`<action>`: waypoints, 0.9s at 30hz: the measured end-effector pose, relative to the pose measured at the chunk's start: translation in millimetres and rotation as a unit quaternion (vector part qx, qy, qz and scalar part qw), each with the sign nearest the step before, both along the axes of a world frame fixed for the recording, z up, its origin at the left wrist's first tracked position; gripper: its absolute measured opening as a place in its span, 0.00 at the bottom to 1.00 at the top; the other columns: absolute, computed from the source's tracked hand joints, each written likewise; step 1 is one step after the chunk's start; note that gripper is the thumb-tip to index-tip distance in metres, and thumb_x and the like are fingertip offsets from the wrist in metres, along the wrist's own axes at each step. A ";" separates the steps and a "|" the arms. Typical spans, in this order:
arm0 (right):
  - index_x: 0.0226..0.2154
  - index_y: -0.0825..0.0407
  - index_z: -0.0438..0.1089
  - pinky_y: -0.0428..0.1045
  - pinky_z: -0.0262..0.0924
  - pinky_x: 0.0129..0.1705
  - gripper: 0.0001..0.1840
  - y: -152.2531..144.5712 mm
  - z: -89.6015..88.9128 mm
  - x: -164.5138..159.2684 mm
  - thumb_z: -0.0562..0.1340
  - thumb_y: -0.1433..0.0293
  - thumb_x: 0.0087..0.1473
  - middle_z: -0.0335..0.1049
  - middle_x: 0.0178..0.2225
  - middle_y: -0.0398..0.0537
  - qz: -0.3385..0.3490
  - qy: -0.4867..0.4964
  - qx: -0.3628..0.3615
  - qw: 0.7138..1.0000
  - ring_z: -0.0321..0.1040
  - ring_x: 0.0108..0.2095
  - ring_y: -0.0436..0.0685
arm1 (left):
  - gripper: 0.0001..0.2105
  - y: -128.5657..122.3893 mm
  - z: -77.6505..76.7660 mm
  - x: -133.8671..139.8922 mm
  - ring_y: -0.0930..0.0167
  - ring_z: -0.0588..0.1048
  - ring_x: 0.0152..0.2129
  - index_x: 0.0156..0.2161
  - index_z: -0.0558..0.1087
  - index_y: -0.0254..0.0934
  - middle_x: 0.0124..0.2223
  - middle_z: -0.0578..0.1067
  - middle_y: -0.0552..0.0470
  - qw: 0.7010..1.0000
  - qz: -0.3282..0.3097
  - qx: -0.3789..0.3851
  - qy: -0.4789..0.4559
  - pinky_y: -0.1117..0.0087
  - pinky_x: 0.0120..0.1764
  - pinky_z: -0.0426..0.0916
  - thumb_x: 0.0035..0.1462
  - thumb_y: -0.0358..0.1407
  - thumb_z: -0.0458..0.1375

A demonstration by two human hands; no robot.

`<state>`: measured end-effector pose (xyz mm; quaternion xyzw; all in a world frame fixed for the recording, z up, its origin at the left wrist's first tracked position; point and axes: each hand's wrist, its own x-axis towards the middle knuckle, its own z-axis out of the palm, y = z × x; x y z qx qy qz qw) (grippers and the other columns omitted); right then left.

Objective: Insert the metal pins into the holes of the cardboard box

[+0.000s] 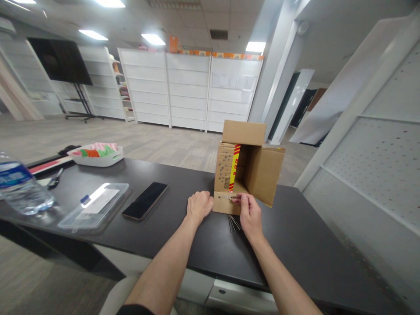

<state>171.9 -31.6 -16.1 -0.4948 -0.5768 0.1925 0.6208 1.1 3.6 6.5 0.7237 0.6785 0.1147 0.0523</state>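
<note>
An open cardboard box [225, 168] stands on the dark table, its opening towards me and its flaps spread. Yellow-and-red tape [234, 168] runs down its front, and rows of small grey dots mark the front panel and the lower flap [220, 204]. At the lower left corner of the box, my left hand [199, 205] is closed with the knuckles up; whatever its fingers hold is hidden. My right hand [251, 215] pinches in front of the lower flap, on something too small to make out. Several thin metal nails or pins [233, 224] lie beside it.
Left of my hands lie a black phone [145, 201] and a clear plastic case [98, 208]. Farther left are a water bottle [21, 188] and a white basket [98, 161] with colourful contents. A perforated white panel [377, 166] borders the table's right side.
</note>
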 end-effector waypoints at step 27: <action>0.38 0.53 0.67 0.55 0.62 0.45 0.17 -1.8 1.5 -0.1 0.52 0.58 0.59 0.73 0.35 0.51 0.013 -0.016 0.000 1.000 0.69 0.38 0.58 | 0.15 -2.6 2.9 0.9 0.63 0.76 0.37 0.36 0.75 0.39 0.39 0.77 0.43 1.000 0.013 -0.008 -0.002 0.67 0.37 0.66 0.57 0.37 0.45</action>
